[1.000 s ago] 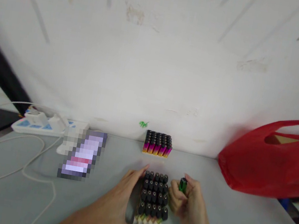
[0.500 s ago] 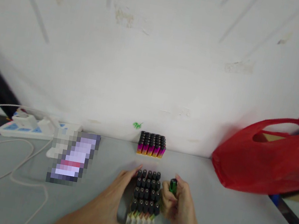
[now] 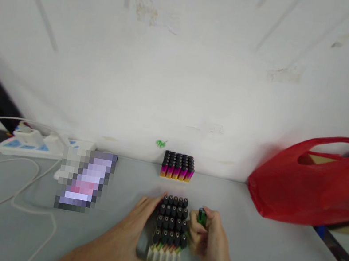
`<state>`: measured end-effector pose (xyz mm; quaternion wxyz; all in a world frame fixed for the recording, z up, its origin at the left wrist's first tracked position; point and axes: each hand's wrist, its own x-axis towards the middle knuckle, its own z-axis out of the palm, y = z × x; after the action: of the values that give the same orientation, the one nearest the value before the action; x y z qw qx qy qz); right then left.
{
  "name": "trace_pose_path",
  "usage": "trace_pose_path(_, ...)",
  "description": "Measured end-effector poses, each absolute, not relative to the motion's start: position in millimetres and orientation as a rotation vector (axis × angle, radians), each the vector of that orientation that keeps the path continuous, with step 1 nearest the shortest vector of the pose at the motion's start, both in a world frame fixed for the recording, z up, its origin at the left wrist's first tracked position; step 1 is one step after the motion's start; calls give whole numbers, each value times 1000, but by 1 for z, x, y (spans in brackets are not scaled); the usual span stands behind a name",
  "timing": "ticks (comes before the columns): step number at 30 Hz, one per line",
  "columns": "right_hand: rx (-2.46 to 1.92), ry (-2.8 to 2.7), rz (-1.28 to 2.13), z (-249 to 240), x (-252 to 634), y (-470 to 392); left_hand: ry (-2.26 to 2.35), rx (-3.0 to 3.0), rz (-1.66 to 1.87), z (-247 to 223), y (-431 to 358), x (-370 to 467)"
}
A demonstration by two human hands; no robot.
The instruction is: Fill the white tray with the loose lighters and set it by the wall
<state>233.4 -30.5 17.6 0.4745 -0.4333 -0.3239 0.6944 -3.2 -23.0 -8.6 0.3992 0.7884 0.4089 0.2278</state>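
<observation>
My left hand [image 3: 134,236] curves round the left side of a pale slotted tray [image 3: 163,259], fingertips at its back corner and thumb along its front edge. Black-topped batteries [image 3: 172,222], each with a small metal tip, stand upright in several rows in the tray. Its front row of slots holds no battery. Beside the tray on the right, my right hand [image 3: 209,240] is closed round a green battery [image 3: 202,216] with a black top, pinched between thumb and fingers. The lower end of that battery is hidden in the fingers.
Against the wall stands a block of magenta and yellow batteries [image 3: 177,167]. A phone with a blurred screen [image 3: 89,183] lies to the left, near a white power strip [image 3: 33,146] and loose cables [image 3: 33,211]. On the right sits a red plastic bag [image 3: 309,186].
The view has tilted slightly, so the things on the table appear a little higher. Both hands keep almost the same pose, with the green battery still in the right.
</observation>
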Motion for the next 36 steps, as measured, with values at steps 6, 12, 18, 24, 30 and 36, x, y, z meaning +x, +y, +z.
trace_pose_path(6, -1136, -819, 1634, 16, 233, -31, 1055, 1992, 561, -8, -23, -3)
trace_pose_path(12, -1099, -844, 1644, 19, 237, -26, 1053, 1989, 567, -11, -22, -3)
trace_pose_path(18, -1119, -858, 1613, 18, 239, -26, 1050, 2008, 551, -7, -21, -3)
trace_pose_path(24, -1131, -822, 1619, 16, 238, -27, 1060, 1987, 567, -4, -21, -1)
trace_pose_path(30, -1100, -820, 1638, 14, 239, -30, 1050, 1982, 582, -5, -21, -2)
trace_pose_path(36, -1024, -899, 1524, 22, 239, -27, 1042, 1990, 576, -4, -21, -2)
